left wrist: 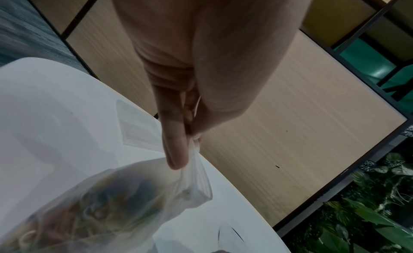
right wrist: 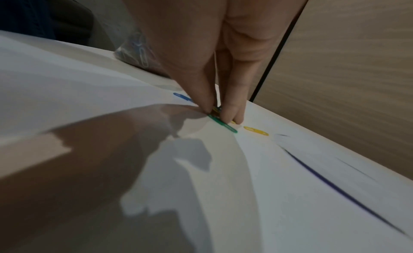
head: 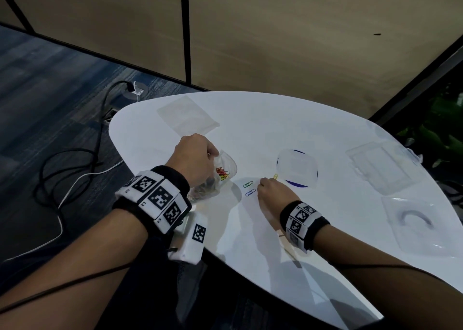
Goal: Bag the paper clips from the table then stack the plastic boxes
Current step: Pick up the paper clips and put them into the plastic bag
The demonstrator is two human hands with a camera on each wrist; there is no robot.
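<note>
The bagging is well under way but not finished. The left hand (head: 194,158), at centre left of the head view, pinches the rim of a clear plastic bag (head: 217,176) that already holds a heap of coloured paper clips; the bag hangs over the near left edge of the white desk (head: 250,119).

The right hand (head: 271,188), at the middle of the frame, has its fingertips (right wrist: 228,115) pressed down on the desk and closing on a green clip (right wrist: 223,124) in the right wrist view; whether it is already gripped I cannot tell for certain, though the thumb and fingers are pinched together around it. A blue clip (head: 250,192) and a green one (head: 248,184) lie just left of that hand in the head view, and a yellow clip (head: 275,176) lies just above it, so at least a few clips are left to collect.

The stacking looks not yet begun: the clear plastic boxes (head: 380,170) sit apart along the right side of the desk, one (head: 297,168) over a dark blue disc near the centre, none on another.

No brand, label or readable writing shows; the wristbands carry only black-and-white square markers.
</note>
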